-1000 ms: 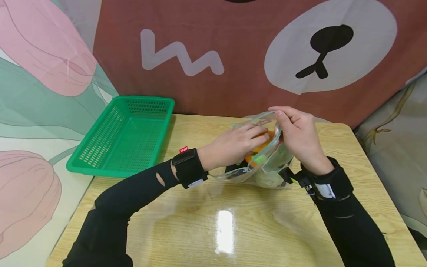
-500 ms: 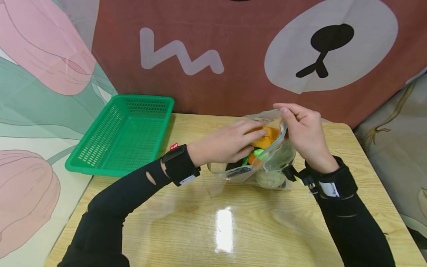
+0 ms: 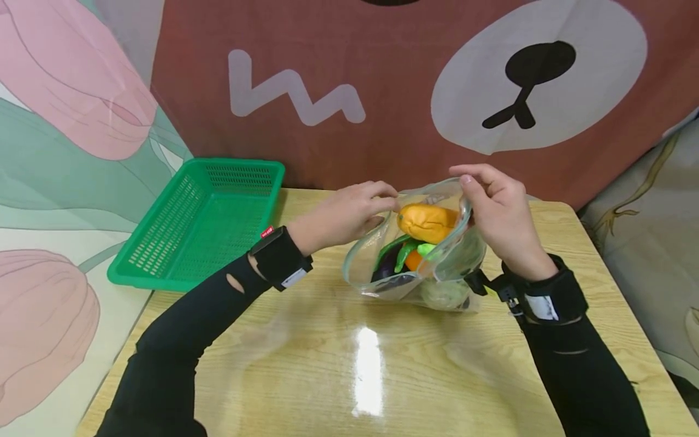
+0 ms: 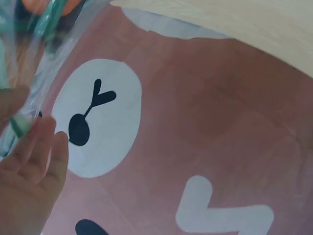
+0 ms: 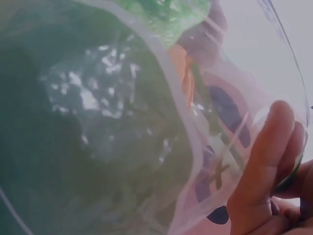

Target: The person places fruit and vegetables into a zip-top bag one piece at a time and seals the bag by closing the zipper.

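A clear plastic bag [image 3: 471, 249] with a pale rim stands wide-mouthed on the table. Inside lie a yellow-orange papaya-like fruit [image 3: 427, 222], a dark purple eggplant [image 3: 386, 264], a green pepper [image 3: 403, 255], an orange piece [image 3: 413, 260] and a pale green round vegetable [image 3: 441, 295] behind the plastic. My right hand [image 3: 499, 212] pinches the bag's right rim between thumb and forefinger. At the left rim is my left hand [image 3: 355, 209], fingers loosely bent with the tips right at the edge. The left wrist view shows its fingers [image 4: 41, 161] beside the plastic, thumb apart from them.
A green perforated basket [image 3: 218, 224] stands on the left of the wooden table [image 3: 306, 364], with nothing in it. Behind the table hangs a brown cloth [image 3: 404, 121] with a bear's face. Light glares off the tabletop in front.
My left hand has drawn leftward out of the bag's mouth to its left rim, holding nothing from inside, uncovering the papaya-like fruit and eggplant. My right hand, still pinching the rim, has shifted slightly right.
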A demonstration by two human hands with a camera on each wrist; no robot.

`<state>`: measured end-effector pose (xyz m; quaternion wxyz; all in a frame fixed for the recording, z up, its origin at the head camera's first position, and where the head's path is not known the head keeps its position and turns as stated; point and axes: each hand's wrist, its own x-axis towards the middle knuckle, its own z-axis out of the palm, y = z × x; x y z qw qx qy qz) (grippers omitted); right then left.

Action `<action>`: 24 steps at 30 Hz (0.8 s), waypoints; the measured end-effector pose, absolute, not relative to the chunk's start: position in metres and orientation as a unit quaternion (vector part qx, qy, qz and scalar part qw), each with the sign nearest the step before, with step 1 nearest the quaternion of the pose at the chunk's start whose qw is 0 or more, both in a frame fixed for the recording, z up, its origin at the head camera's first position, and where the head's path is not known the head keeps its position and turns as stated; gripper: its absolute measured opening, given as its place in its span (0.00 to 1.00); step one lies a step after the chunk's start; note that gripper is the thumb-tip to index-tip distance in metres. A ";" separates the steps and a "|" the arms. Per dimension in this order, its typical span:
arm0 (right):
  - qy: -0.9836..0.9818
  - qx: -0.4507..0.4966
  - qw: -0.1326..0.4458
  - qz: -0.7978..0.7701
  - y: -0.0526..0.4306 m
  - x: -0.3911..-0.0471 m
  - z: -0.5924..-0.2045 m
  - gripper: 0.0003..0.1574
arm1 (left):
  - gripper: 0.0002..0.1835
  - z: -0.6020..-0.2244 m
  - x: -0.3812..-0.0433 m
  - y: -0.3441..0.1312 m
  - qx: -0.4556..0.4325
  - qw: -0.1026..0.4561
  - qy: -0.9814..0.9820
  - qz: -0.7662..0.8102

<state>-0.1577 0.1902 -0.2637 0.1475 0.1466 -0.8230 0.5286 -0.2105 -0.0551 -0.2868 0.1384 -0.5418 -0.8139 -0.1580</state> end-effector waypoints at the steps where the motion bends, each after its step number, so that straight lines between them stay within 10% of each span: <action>1: -0.826 0.148 0.146 0.524 0.190 -0.157 -0.264 0.19 | 0.10 -0.288 -0.211 -0.055 -0.542 0.137 -0.815 -0.156; 24: -0.863 0.265 0.069 0.425 0.200 -0.136 -0.262 0.13 | 0.06 -0.278 -0.204 -0.043 -0.445 0.182 -0.831 -0.282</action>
